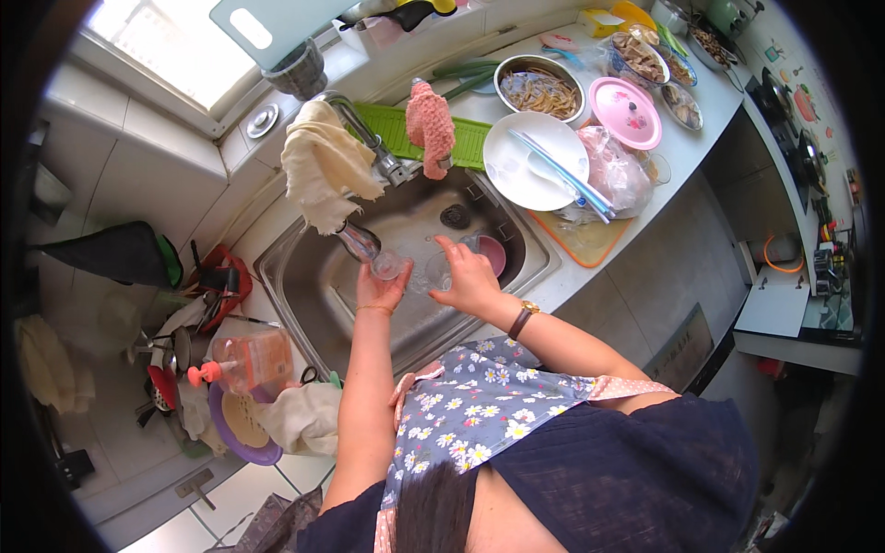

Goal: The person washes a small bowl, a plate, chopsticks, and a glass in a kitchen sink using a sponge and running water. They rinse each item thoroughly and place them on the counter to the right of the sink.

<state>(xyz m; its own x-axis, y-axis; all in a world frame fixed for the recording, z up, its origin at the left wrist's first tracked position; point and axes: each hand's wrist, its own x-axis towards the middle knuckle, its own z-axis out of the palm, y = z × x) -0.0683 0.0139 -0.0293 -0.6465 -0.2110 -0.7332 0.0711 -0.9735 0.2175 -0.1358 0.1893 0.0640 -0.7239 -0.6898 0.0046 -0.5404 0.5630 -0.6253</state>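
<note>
My left hand (380, 287) holds a small clear glass (388, 265) under the mouth of the faucet (361, 242), over the stainless steel sink (325, 276). To its right, my right hand (470, 273) is curved around another clear glass (438, 271), its thumb and fingers on either side. A pink bowl (491, 254) sits in the sink behind my right hand, with a clear item beside it. A dark scouring pad (455, 216) lies near the sink's back. A cream cloth (325, 162) hangs over the faucet neck, and a pink cloth (430, 128) drapes a second fixture.
Right of the sink are a white plate (505, 166) with chopsticks, a metal bowl of food strips (541, 93), a pink lid (626, 114) and an orange-edged board (588, 238). At left stand a soap bottle (259, 356) and a purple basin (231, 442). A green rack (397, 131) lies behind the faucet.
</note>
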